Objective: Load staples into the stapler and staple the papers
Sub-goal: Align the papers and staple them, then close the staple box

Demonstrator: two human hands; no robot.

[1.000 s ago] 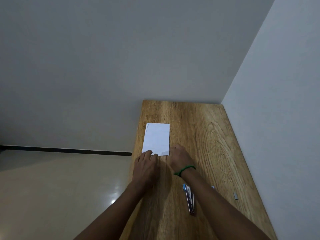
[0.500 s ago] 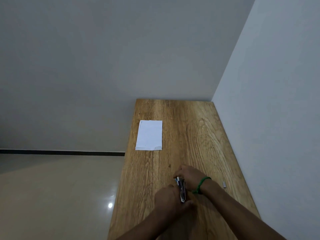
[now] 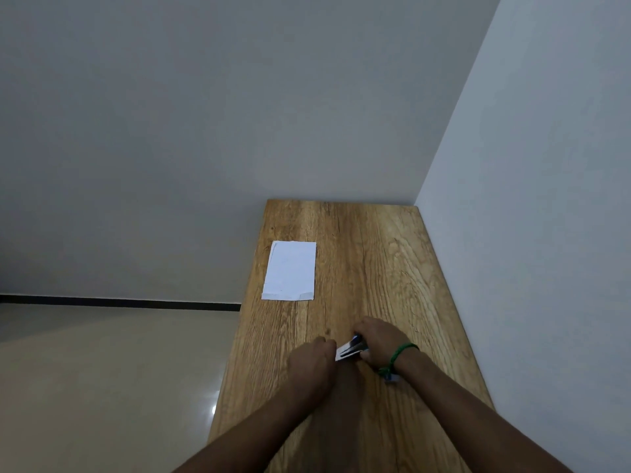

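The desk (image 3: 392, 268) is a long plank-shaped top of warm wood with heavy, wavy grain, pushed into the corner of two plain grey walls (image 3: 170, 114), one at its far end and one along its right side. To its left lies a glossy beige floor (image 3: 102, 370) with a bright glint of light on it, and a dark skirting strip (image 3: 119, 303) runs along the foot of the wall. The stapler (image 3: 349, 350) sits low over the near middle of the desk, a slim metallic bar with a touch of blue, caught between both hands. The left hand (image 3: 312, 367) has its fingers curled round the stapler's left end, and the right hand (image 3: 377, 339), a green cord bracelet (image 3: 402, 351) at its wrist, grips the right end, so most of the tool is hidden. Its long axis runs across the desk, the right end angled slightly away. Well apart, near the far left edge, the papers (image 3: 290, 271) lie flat: white, rectangular, lengthwise along the desk, one near corner creased.
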